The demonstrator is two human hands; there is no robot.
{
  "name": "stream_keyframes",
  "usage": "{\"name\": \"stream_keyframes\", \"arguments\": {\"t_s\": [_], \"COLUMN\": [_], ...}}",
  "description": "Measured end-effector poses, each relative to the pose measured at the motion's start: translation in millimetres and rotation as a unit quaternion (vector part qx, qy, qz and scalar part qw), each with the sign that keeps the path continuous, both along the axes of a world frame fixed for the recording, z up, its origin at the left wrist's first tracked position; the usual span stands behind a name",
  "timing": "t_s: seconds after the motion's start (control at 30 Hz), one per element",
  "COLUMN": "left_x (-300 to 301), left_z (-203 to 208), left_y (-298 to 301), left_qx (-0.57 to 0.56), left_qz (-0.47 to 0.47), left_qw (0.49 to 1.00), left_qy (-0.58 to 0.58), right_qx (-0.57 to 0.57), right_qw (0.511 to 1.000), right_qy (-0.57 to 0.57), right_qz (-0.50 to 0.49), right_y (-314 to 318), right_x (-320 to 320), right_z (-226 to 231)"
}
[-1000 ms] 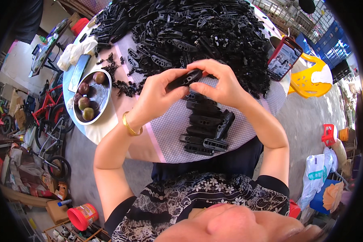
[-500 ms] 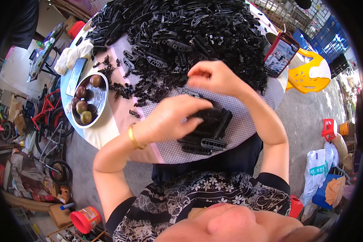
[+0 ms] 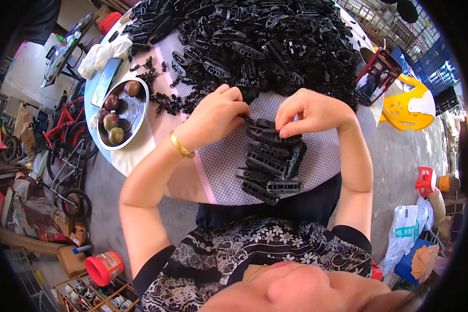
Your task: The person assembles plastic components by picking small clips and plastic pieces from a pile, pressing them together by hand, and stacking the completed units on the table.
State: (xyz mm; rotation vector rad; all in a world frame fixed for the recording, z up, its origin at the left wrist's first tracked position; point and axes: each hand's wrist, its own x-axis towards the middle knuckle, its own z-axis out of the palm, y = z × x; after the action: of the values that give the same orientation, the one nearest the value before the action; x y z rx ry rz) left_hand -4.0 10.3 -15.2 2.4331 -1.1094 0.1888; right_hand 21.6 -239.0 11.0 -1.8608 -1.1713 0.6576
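A small stack of long black plastic parts (image 3: 268, 161) lies on the dotted tablecloth at the table's near edge. My left hand (image 3: 218, 115), with a gold bangle at the wrist, is closed at the far left corner of this stack. Its fingertips curl down at a dark spot, and what they hold is hidden. Over the stack's far end, my right hand (image 3: 313, 112) has thumb and forefinger pinched together by the topmost part. Whatever sits in that pinch is too small to make out. Beyond both hands spreads a big heap of black plastic parts (image 3: 244, 49), with small curly black pieces along its near side.
At the left of the round table are a white-rimmed bowl (image 3: 143, 110) of round dark fruit, a phone (image 3: 107, 82) and a crumpled white bag (image 3: 105, 54). A propped red-cased phone (image 3: 377, 78) stands at the right, before a yellow plastic chair (image 3: 408, 106).
Both hands have moved apart, uncovering more of the stack. My left hand has shifted up toward the heap; my right hand has come down to the stack's far end. The view has shifted slightly.
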Motion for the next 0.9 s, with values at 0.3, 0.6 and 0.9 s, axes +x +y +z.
{"name": "stream_keyframes", "arguments": {"t_s": [0.3, 0.6, 0.9], "left_x": [3.4, 25.9, 49.0], "left_z": [2.6, 5.9, -3.4], "left_y": [-10.0, 0.2, 17.6], "left_qx": [-0.176, -0.147, 0.029], "left_qz": [0.097, 0.072, 0.139], "left_qw": [0.97, 0.985, 0.979], "left_qy": [0.134, -0.05, -0.144], "right_qx": [0.123, 0.146, 0.007], "right_qw": [0.947, 0.939, 0.958], "right_qy": [-0.148, -0.092, -0.193], "right_qz": [-0.257, -0.298, -0.212], "right_y": [33.9, 32.6, 29.4], "right_x": [-12.6, -10.3, -3.5], "right_z": [-21.7, -19.2, -36.5]}}
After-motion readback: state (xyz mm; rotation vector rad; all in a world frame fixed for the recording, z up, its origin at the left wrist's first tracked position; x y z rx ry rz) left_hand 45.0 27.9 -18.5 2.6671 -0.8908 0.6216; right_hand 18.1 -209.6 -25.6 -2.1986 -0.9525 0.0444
